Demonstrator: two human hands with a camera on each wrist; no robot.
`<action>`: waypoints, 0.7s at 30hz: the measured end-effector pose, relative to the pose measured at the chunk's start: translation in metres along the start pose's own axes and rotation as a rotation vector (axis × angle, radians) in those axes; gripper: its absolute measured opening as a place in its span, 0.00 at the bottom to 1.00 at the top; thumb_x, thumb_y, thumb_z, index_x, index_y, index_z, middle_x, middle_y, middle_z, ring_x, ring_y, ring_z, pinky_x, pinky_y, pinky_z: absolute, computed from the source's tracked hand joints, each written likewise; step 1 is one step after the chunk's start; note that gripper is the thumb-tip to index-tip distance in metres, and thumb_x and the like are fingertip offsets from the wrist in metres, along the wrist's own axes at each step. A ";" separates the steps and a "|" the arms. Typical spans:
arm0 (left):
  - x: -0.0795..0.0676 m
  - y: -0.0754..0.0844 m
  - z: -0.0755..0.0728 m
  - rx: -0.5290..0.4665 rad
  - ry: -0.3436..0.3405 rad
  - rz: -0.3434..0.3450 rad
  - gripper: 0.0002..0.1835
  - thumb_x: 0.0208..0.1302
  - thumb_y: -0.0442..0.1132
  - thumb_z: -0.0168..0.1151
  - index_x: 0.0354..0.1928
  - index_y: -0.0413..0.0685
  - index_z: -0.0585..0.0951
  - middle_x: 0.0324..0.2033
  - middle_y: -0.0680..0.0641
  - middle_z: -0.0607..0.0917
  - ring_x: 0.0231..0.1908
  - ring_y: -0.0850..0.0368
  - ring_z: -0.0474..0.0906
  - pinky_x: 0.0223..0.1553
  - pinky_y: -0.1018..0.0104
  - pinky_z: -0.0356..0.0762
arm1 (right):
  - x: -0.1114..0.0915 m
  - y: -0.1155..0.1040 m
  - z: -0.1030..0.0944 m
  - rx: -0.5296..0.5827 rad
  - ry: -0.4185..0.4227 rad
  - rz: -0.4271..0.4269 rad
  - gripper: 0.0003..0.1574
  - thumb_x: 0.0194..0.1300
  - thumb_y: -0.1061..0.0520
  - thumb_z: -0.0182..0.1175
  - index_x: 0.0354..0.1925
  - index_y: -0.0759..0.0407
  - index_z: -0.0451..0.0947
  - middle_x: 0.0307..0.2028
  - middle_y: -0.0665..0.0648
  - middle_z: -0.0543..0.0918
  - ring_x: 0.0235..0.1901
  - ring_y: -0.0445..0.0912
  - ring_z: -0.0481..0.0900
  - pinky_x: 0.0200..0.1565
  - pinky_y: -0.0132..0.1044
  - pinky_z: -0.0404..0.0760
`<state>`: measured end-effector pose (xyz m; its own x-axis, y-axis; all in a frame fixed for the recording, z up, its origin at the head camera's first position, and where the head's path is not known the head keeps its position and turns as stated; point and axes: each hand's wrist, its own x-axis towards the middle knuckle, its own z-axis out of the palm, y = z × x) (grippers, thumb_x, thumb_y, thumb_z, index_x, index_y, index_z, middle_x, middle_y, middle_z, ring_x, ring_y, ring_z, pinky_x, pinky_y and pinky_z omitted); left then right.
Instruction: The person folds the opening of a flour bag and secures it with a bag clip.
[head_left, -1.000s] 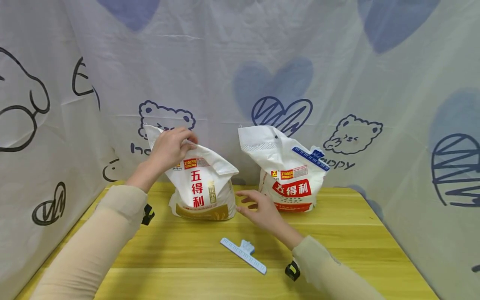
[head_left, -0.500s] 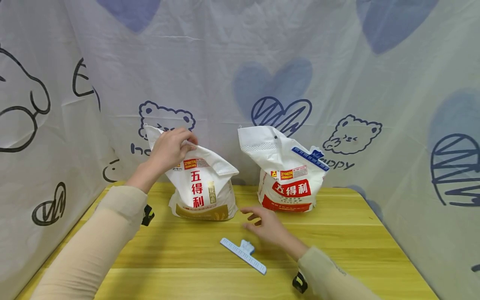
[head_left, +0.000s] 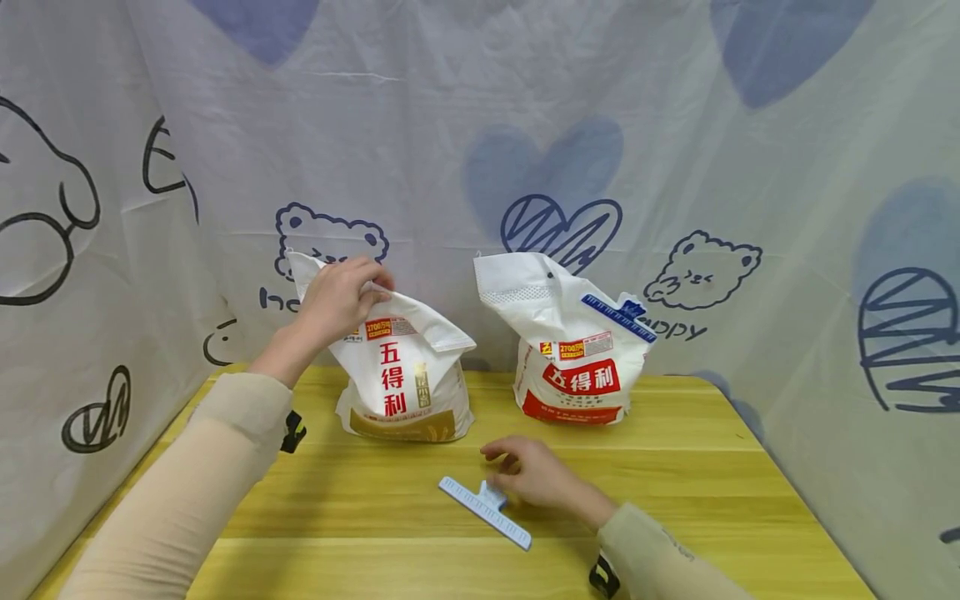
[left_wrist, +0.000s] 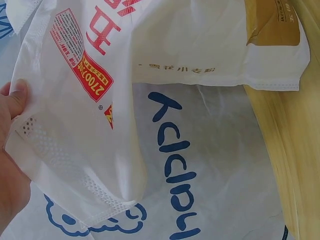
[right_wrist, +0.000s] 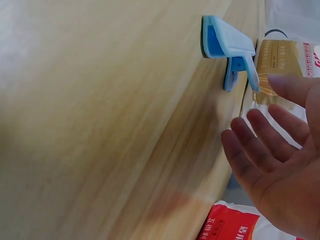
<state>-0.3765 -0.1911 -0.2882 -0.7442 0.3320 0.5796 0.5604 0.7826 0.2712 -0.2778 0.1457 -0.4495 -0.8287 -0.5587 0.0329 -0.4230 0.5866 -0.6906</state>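
My left hand [head_left: 343,298] pinches the folded-over top of a white flour bag [head_left: 401,367] with red lettering and a gold-brown base. In the left wrist view the thumb presses on the bag's edge [left_wrist: 22,125] near its perforated band. A light blue bag clip [head_left: 486,510] with a long ruler-like bar lies on the table. My right hand [head_left: 536,473] is beside the clip's handle, fingers apart and relaxed, holding nothing. From the right wrist, the thumb tip is close to the handle of the blue clip [right_wrist: 232,45].
A second white flour bag [head_left: 573,375] with a red label stands at the right, a dark blue clip [head_left: 618,317] across its folded side. Both bags stand at the back of the wooden table [head_left: 375,517], before a patterned cloth backdrop [head_left: 420,150].
My right hand has come away from the left flour bag, moving down and towards me to the light blue clip. The left hand keeps its hold on the bag's top.
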 end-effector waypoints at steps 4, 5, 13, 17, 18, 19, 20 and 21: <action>0.000 -0.001 0.001 -0.002 0.000 0.001 0.05 0.68 0.35 0.70 0.44 0.48 0.86 0.42 0.45 0.86 0.44 0.43 0.82 0.57 0.40 0.74 | 0.001 0.003 0.002 -0.040 -0.032 0.027 0.24 0.65 0.59 0.71 0.59 0.63 0.82 0.52 0.57 0.86 0.46 0.48 0.84 0.50 0.43 0.84; 0.000 -0.001 0.001 -0.003 0.001 0.001 0.05 0.68 0.35 0.70 0.44 0.48 0.86 0.42 0.45 0.86 0.44 0.43 0.82 0.57 0.40 0.74 | 0.001 0.003 0.003 -0.043 -0.034 0.025 0.24 0.65 0.59 0.72 0.58 0.63 0.83 0.50 0.56 0.87 0.45 0.47 0.84 0.50 0.42 0.84; 0.000 -0.001 0.001 -0.006 -0.004 0.003 0.05 0.68 0.35 0.70 0.44 0.48 0.86 0.42 0.45 0.86 0.44 0.44 0.82 0.55 0.42 0.75 | 0.001 0.002 0.005 -0.035 -0.070 0.088 0.14 0.65 0.58 0.71 0.49 0.58 0.86 0.39 0.47 0.84 0.36 0.41 0.78 0.40 0.35 0.80; 0.000 -0.001 0.001 -0.005 -0.005 0.000 0.05 0.68 0.35 0.69 0.44 0.48 0.86 0.42 0.45 0.86 0.44 0.44 0.82 0.55 0.42 0.75 | 0.000 0.002 0.007 -0.032 -0.066 0.091 0.07 0.66 0.58 0.71 0.43 0.55 0.87 0.36 0.46 0.82 0.34 0.41 0.77 0.37 0.34 0.79; 0.000 -0.002 0.001 -0.005 -0.005 -0.001 0.05 0.68 0.35 0.70 0.44 0.48 0.86 0.42 0.45 0.86 0.44 0.44 0.82 0.55 0.42 0.75 | 0.000 0.002 0.007 -0.032 -0.064 0.089 0.06 0.66 0.58 0.71 0.42 0.55 0.87 0.36 0.46 0.82 0.33 0.40 0.77 0.37 0.34 0.79; 0.000 -0.002 0.001 -0.005 -0.005 -0.001 0.05 0.68 0.35 0.70 0.44 0.48 0.86 0.42 0.45 0.86 0.44 0.44 0.82 0.55 0.42 0.75 | 0.000 0.002 0.008 -0.032 -0.062 0.089 0.05 0.66 0.59 0.71 0.41 0.55 0.87 0.35 0.46 0.82 0.33 0.40 0.77 0.36 0.34 0.78; 0.000 -0.002 0.001 -0.004 -0.005 -0.001 0.05 0.68 0.35 0.70 0.44 0.48 0.86 0.42 0.45 0.86 0.44 0.44 0.82 0.55 0.42 0.75 | 0.000 0.002 0.008 -0.031 -0.060 0.088 0.04 0.66 0.59 0.70 0.41 0.55 0.87 0.35 0.46 0.82 0.33 0.40 0.77 0.36 0.33 0.78; -0.001 -0.002 0.001 -0.003 -0.005 0.000 0.05 0.68 0.35 0.70 0.44 0.48 0.86 0.42 0.45 0.86 0.44 0.44 0.82 0.55 0.42 0.75 | 0.000 0.002 0.009 -0.027 -0.057 0.090 0.04 0.66 0.59 0.70 0.40 0.55 0.86 0.35 0.46 0.82 0.33 0.40 0.77 0.36 0.33 0.78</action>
<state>-0.3778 -0.1926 -0.2900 -0.7459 0.3343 0.5760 0.5614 0.7809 0.2738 -0.2751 0.1415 -0.4574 -0.8419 -0.5352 -0.0696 -0.3586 0.6511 -0.6689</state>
